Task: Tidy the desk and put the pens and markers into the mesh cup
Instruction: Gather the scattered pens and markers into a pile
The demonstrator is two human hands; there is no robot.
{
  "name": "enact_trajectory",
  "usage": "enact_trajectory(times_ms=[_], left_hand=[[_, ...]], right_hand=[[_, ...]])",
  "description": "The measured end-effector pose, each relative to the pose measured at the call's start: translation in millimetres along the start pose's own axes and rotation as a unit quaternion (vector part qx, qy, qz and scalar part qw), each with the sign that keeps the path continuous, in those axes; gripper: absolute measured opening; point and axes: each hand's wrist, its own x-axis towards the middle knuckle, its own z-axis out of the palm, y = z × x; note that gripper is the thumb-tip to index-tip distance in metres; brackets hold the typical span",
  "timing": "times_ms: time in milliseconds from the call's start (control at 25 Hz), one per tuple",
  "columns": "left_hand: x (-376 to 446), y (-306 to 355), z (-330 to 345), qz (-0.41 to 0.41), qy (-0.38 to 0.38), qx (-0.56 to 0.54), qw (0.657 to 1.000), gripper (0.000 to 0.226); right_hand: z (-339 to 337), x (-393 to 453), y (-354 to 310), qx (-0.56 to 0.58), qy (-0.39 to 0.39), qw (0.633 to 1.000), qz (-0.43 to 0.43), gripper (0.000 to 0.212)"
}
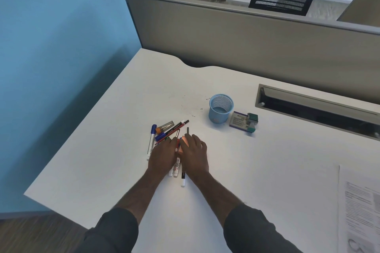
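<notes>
While both hands lie flat, fingers extended, left hand [162, 155] and right hand [193, 153] press the pens and markers [167, 131] together on the worktop [102, 150]. Risk: round barrels may roll aside; the mesh cup [221, 109] stands well apart.

From the pens [167, 140] to the cup [221, 108] you have bare table [205, 135] to cross. A small box [239, 120] sits just beside the cup's right; its mouth is open above.
</notes>
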Motion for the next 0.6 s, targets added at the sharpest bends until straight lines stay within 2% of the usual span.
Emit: enact_trajectory(times_ms=[160,280,480,600], left_hand=[[-1,4,-4,0.005,0.04,-0.009,0.999,0.011],[0,7,-4,-0.016,0.063,-0.009,0.998,0.012],[0,20,-4,-0.005,0.133,0.003,0.991,0.038],[-6,31,-8,0.002,0.146,0.014,0.989,0.051]], right_hand=[[-1,-2,4,-0.001,-0.011,1.0,-0.012,0.042],[-3,-3,9,0.003,-0.005,1.0,-0.014,0.043],[-13,-6,14,0.012,0.0,1.0,-0.015,0.044],[-22,-13,22,0.017,0.015,1.0,-0.005,0.052]])
